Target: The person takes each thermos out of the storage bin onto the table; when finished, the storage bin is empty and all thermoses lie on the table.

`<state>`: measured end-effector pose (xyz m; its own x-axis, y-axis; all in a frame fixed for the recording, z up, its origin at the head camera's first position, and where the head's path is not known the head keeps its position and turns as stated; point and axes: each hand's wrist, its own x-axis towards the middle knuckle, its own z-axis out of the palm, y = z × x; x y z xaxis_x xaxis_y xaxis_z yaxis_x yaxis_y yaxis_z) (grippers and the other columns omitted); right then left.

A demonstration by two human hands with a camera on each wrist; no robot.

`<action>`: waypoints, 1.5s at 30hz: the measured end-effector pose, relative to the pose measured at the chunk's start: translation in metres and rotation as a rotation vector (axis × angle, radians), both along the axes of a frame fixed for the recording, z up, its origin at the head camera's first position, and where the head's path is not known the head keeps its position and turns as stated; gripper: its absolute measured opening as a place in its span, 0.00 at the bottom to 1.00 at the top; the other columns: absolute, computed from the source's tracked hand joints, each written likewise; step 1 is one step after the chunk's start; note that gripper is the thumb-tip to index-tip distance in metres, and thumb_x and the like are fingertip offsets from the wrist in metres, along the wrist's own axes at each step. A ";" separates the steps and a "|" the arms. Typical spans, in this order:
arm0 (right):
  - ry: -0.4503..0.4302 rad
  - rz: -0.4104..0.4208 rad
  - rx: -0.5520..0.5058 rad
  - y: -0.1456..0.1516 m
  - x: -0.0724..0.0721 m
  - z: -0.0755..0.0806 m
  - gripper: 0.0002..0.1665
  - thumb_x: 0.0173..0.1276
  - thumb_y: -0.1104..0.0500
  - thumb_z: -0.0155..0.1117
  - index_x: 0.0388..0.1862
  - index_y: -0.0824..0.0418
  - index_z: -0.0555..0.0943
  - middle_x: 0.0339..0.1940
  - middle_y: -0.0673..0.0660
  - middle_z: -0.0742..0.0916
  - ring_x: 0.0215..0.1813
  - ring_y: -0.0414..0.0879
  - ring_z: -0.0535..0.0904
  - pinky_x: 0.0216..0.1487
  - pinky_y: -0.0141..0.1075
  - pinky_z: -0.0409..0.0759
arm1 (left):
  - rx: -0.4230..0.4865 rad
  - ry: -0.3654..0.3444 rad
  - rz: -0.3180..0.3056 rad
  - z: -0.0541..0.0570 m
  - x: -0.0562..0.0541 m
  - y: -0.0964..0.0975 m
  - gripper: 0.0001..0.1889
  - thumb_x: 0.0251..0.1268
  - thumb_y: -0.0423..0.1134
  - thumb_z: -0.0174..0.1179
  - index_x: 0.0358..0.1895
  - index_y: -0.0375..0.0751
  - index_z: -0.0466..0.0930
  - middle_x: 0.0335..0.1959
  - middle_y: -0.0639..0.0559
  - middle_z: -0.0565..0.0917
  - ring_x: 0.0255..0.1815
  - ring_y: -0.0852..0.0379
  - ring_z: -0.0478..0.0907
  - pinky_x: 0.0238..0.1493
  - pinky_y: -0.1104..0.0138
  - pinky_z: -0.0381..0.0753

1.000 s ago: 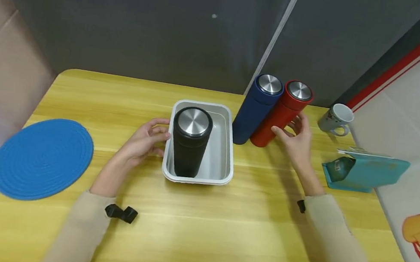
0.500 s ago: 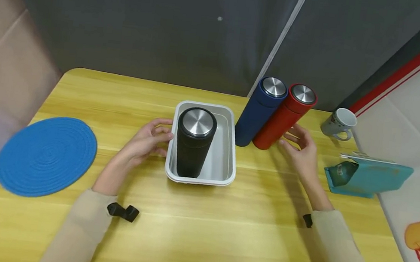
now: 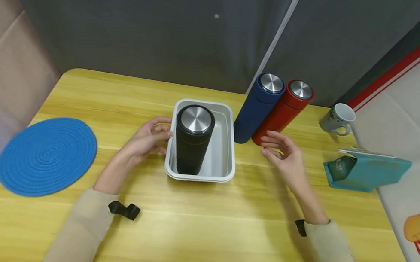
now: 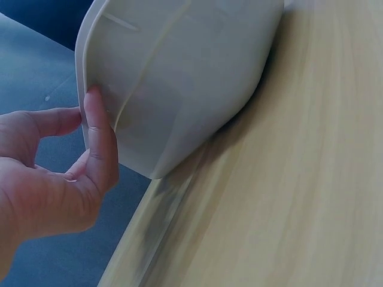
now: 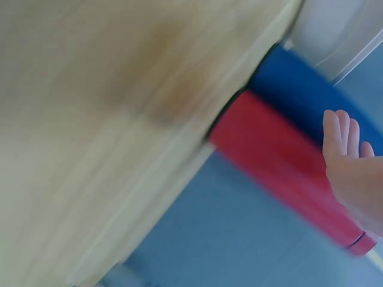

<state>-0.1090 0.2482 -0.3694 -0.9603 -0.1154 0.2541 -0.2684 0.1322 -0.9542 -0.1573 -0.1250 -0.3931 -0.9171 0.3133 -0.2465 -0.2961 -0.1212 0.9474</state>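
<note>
A white rectangular tray (image 3: 217,178) stands on the table with a black thermos bottle (image 3: 192,146) upright in its left half. At the tray's left side, my left hand (image 3: 149,140) pinches the rim between thumb and fingers; in the left wrist view the hand (image 4: 66,173) has a fingertip against the outer wall. Right of the tray a blue thermos bottle (image 3: 255,112) and a red thermos bottle (image 3: 286,109) stand side by side, both with steel-topped lids. My right hand (image 3: 284,159), fingers loosely extended and holding nothing, is just in front of the red bottle's lower part.
A round blue woven placemat (image 3: 47,156) lies at the left. Toward the right edge are a patterned mug (image 3: 336,118) and a teal pouch (image 3: 368,173) beside the white wall. A dark grey panel (image 3: 148,24) rises behind the wooden table (image 3: 198,233).
My right hand has come away from the red bottle's right side and moved left and nearer, to its front. The left hand stays at the tray rim; the bottles stand where they were.
</note>
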 end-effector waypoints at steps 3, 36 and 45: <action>0.011 0.077 0.011 -0.021 0.001 0.006 0.28 0.61 0.78 0.62 0.61 0.75 0.70 0.53 0.75 0.79 0.54 0.63 0.76 0.53 0.36 0.81 | -0.003 0.001 0.004 0.000 -0.001 0.000 0.24 0.69 0.27 0.54 0.66 0.37 0.59 0.43 0.45 0.74 0.33 0.54 0.77 0.27 0.65 0.84; 0.064 0.297 0.118 -0.128 -0.003 0.021 0.43 0.48 0.71 0.78 0.64 0.64 0.69 0.57 0.58 0.79 0.58 0.48 0.75 0.58 0.37 0.78 | -0.052 0.012 0.034 0.005 0.003 0.005 0.25 0.70 0.27 0.54 0.67 0.36 0.60 0.42 0.45 0.73 0.34 0.55 0.77 0.27 0.65 0.84; 0.088 0.261 0.138 -0.129 -0.002 0.023 0.42 0.47 0.69 0.79 0.62 0.65 0.70 0.55 0.58 0.80 0.56 0.48 0.76 0.54 0.37 0.80 | -0.046 0.003 0.031 0.005 0.003 0.004 0.25 0.70 0.28 0.54 0.67 0.37 0.60 0.43 0.45 0.74 0.34 0.55 0.77 0.26 0.66 0.84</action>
